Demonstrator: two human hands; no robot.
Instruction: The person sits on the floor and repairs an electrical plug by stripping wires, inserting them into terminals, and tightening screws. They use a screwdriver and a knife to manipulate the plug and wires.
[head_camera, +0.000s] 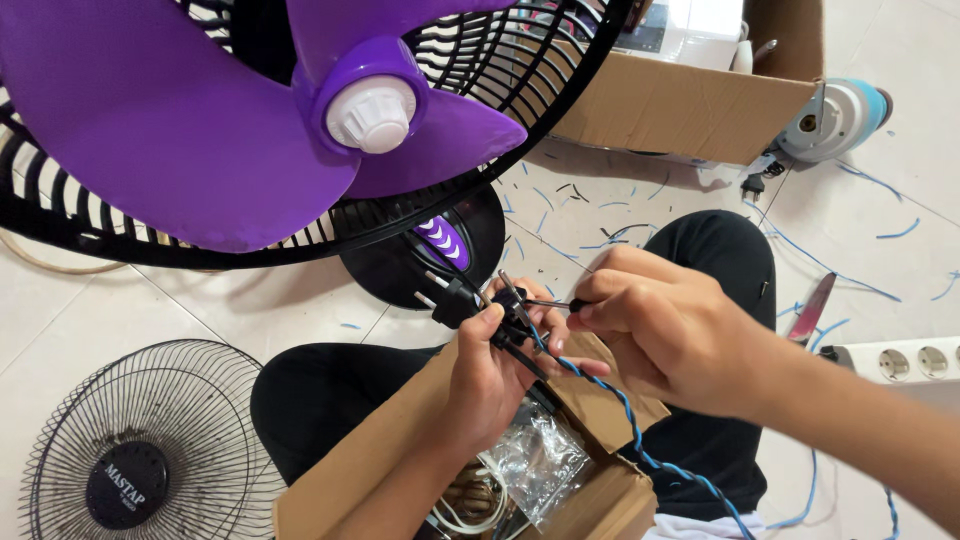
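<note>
My left hand (490, 375) grips a black two-pin plug (462, 300) with its pins pointing up-left. A twisted blue and black cable (640, 450) runs from the plug down to the lower right. My right hand (665, 325) holds a small screwdriver (545, 303) whose metal tip meets the plug body. Both hands sit over my lap, above an open cardboard box (600, 495) with a clear plastic bag (535, 460) and white wires inside.
A purple-bladed fan (250, 130) in a black grille fills the upper left, on a black base (390, 265). A loose front grille (140, 450) lies lower left. A cardboard box (680, 105), fan motor (835, 118), knife (812, 310), white power strip (900, 360) and blue wire scraps lie around.
</note>
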